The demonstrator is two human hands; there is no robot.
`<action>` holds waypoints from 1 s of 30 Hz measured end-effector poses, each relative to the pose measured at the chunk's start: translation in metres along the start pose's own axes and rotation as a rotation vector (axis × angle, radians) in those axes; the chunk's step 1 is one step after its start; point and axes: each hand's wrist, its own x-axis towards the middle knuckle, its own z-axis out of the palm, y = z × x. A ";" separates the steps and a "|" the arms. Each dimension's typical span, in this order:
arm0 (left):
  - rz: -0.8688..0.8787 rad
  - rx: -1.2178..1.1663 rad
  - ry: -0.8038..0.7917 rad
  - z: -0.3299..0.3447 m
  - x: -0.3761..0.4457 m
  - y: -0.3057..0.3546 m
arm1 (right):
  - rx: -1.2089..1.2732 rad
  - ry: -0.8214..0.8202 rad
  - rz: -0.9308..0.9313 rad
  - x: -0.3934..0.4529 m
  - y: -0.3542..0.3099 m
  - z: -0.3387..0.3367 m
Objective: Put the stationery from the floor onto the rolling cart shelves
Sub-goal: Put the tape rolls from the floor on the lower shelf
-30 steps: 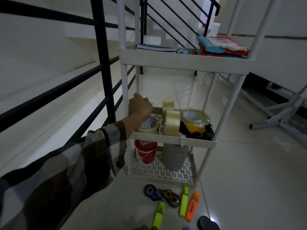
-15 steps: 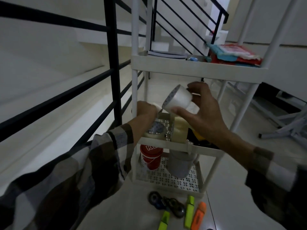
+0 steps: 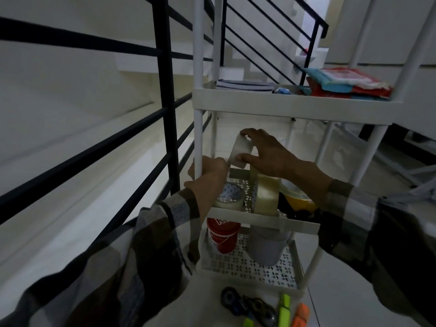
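Right hand (image 3: pixel 266 156) pinches white tape roll (image 3: pixel 240 151) above cart (image 3: pixel 264 218) middle shelf, tilted to slot in beside other rolls. Left hand (image 3: pixel 210 169) grips cart's front-left post, likely steadying it. Highlighters (image 3: pixel 284 310) below cart on floor.

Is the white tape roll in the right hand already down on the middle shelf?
Not yet. White tape roll, tilted, is held above the middle shelf by right hand.
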 end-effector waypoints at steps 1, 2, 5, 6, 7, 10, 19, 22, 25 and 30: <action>-0.015 0.022 -0.002 0.001 0.003 -0.001 | -0.016 -0.008 0.011 -0.002 0.002 -0.001; -0.002 0.035 -0.005 0.000 0.005 -0.001 | -0.033 -0.035 0.022 -0.004 0.002 -0.002; 0.113 0.140 -0.028 -0.002 0.009 -0.007 | -0.047 -0.149 0.076 -0.008 0.001 0.001; 0.207 0.205 0.001 -0.003 0.008 -0.010 | -0.049 -0.173 0.115 -0.007 0.000 0.003; 0.324 0.284 0.006 -0.004 0.004 -0.013 | -0.075 -0.186 0.136 -0.004 0.000 0.005; 0.614 0.491 -0.119 -0.007 -0.008 -0.023 | -0.267 -0.251 0.140 0.004 -0.002 0.006; 0.919 1.123 -0.341 -0.021 -0.018 -0.046 | -0.220 -0.293 0.242 -0.010 -0.007 0.005; 0.985 1.025 -0.354 -0.033 -0.039 -0.055 | -0.076 -0.059 0.197 -0.041 -0.018 0.000; 1.278 0.827 -0.282 -0.054 -0.064 -0.072 | -0.076 0.169 -0.004 -0.094 -0.033 -0.001; 1.656 0.809 -0.359 -0.098 -0.096 -0.127 | -0.271 0.061 -0.320 -0.206 -0.024 0.019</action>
